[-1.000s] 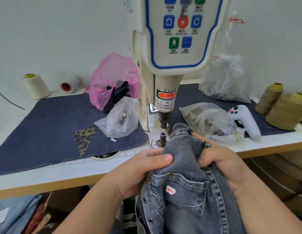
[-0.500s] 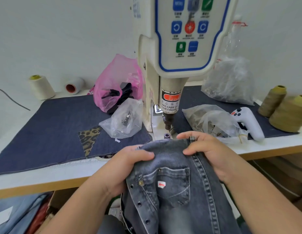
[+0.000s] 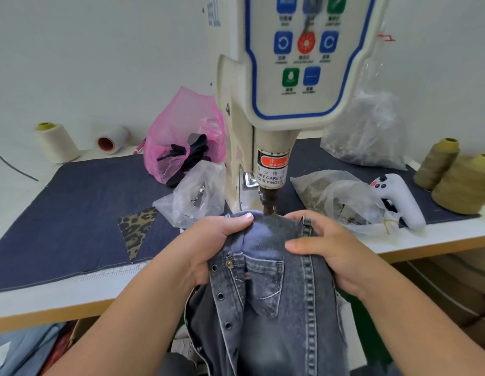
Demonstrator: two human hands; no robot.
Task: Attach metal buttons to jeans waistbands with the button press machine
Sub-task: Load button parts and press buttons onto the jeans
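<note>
red "WARNING" label (image 3: 273, 160), below it apparently "TAKE CARE OF YOUR FINGER", on press machine (image 3: 265, 118)

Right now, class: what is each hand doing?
Left hand: grips the jeans waistband.
Right hand: grips the jeans waistband.

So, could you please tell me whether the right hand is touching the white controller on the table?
Apart. The head view shows the right hand gripping the grey jeans, with clear plastic bag and bare table between it and the white controller.
</note>
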